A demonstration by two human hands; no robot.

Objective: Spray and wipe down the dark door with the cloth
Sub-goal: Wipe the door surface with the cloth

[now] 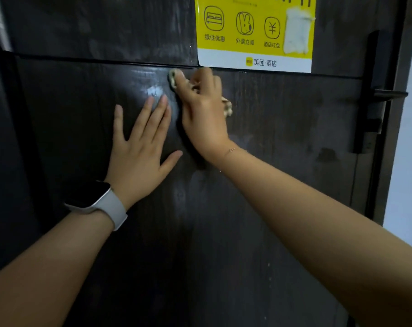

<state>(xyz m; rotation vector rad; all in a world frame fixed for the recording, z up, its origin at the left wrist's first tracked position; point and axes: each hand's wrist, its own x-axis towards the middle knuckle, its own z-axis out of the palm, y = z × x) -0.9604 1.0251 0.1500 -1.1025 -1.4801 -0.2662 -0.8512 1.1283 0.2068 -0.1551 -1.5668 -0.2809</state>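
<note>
The dark wooden door [282, 142] fills the view. My right hand [202, 114] grips a small pale cloth [173, 77] and presses it against the door just under the horizontal groove; another bit of the cloth shows at the hand's right side. My left hand [141, 152] lies flat on the door with its fingers spread, just left of the right hand, and a white-strapped watch sits on its wrist. A wet shiny patch [153, 90] glints above the left fingertips. No spray bottle is in view.
A yellow and white sticker [254, 31] is stuck on the upper door panel, right above the cloth. A dark lever handle [389, 93] on its plate stands at the door's right edge. A pale wall [408, 161] lies beyond that edge.
</note>
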